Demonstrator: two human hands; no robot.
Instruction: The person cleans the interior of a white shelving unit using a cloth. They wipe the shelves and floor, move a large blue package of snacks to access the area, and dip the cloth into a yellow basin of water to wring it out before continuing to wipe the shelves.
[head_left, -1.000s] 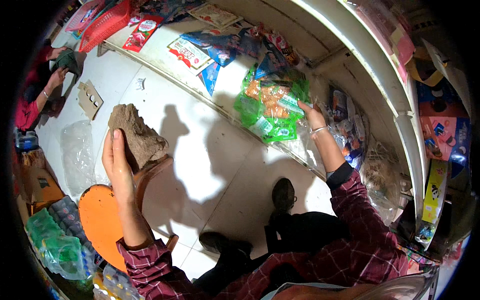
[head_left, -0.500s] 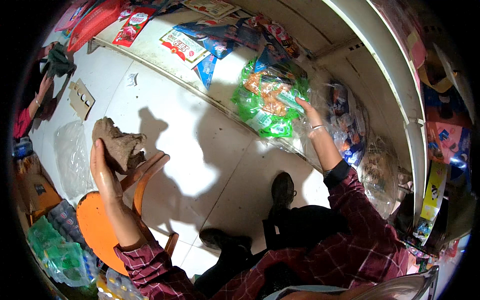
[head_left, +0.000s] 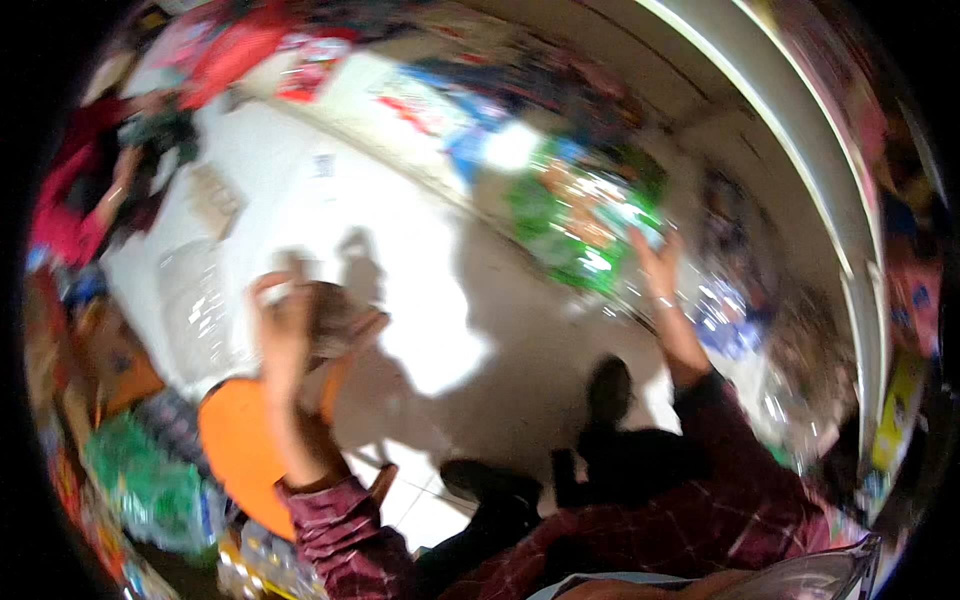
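Blurred view down onto a white floor (head_left: 420, 330); left hand (head_left: 285, 325) raised above an orange stool (head_left: 240, 450), grip clamped on a crumpled brown paper wad (head_left: 335, 318); right hand (head_left: 655, 265) far right of the stool, fingers spread flat against a green snack multipack (head_left: 575, 215) at the shelf's (head_left: 800, 150) foot, grip apart; dark shoes (head_left: 610, 385) between.

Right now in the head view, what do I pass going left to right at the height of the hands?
Clear plastic sheet on the floor → left hand gripping a crumpled brown wad → bare white floor → green snack pack → right hand on that pack's edge → blurred shelf goods.
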